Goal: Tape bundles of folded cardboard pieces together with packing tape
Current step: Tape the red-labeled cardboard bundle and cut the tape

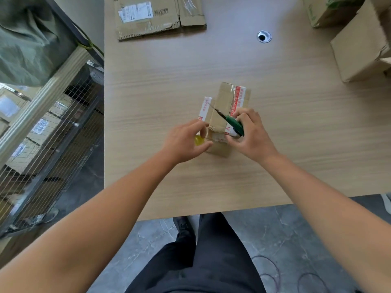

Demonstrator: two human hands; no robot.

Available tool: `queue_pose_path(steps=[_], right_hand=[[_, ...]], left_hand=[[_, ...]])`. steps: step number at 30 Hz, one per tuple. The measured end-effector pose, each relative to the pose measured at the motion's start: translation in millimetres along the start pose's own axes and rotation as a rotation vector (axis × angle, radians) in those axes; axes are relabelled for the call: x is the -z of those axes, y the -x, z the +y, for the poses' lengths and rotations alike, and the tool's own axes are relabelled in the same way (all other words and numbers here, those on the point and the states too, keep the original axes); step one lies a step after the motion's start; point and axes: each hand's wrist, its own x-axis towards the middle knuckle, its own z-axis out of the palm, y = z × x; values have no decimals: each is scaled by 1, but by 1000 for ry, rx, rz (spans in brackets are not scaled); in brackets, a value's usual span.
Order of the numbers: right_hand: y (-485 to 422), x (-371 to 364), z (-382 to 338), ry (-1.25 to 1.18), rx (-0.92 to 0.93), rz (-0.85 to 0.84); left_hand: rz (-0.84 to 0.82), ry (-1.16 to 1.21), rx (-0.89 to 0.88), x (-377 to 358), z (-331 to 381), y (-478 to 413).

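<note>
A small bundle of folded cardboard lies in the middle of the wooden table, with white tape printed in red across it. My right hand grips a green utility knife whose blade points up and left over the bundle. My left hand sits at the bundle's left near corner, fingers curled, pinching the end of the white tape strip. Something yellow shows under the left fingers; I cannot tell what it is.
Flattened cardboard with a shipping label lies at the table's far edge. Standing boxes crowd the far right corner. A cable hole is in the tabletop. A wire cage cart with boxes stands left of the table.
</note>
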Motion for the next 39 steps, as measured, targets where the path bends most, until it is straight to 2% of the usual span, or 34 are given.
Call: queue_pose_path(steps=[4, 9, 11, 12, 15, 17, 22, 27, 31, 36, 39], right_hand=[[-3, 6, -1, 64, 7, -69], [8, 15, -24, 64, 5, 21], [23, 15, -43, 45, -97, 68], [33, 14, -55, -56, -186, 65], [58, 9, -98, -580, -393, 17], [66, 5, -123, -734, -485, 51], [67, 3, -150, -675, -530, 141], [64, 20, -160, -635, -472, 111], [59, 36, -167, -686, -561, 192], [58, 47, -175, -797, -632, 315], [65, 50, -175, -916, -697, 345]], left_hand=[[-61, 259, 133, 11, 7, 19], [-22, 557, 329, 28, 15, 41], [-7, 621, 353, 37, 19, 46], [3, 606, 339, 41, 21, 49], [10, 536, 249, 48, 28, 57], [-12, 518, 158, 49, 36, 60], [-16, 553, 26, 58, 58, 68], [22, 425, -77, 68, 63, 70], [67, 342, -134, 76, 69, 74], [-83, 508, -134, 78, 72, 85], [-108, 695, -86, 77, 71, 86]])
